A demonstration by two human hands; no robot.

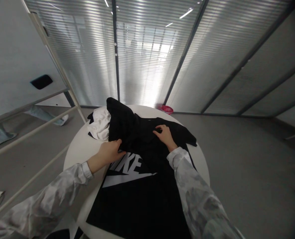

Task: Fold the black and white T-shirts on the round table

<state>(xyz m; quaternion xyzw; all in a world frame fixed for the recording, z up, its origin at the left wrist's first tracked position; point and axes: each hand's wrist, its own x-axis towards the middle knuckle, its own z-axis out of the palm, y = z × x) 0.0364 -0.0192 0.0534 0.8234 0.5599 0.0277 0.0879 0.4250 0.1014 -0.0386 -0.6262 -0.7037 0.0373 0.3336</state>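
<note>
A black T-shirt (139, 196) with a large white logo lies spread on a round white table (77, 146). My left hand (110, 151) is closed on a fold of the shirt's upper left part, which is lifted and turned over towards the middle. My right hand (164, 134) rests on the shirt's upper right area, fingers bent and pressing the cloth down. Both my sleeves are pale grey and patterned.
A crumpled white garment (101, 125) lies at the table's far left, partly under the black cloth. A small red basket (167, 109) sits on the floor behind the table. A white rail frame (37, 127) stands to the left. Glass walls with blinds lie beyond.
</note>
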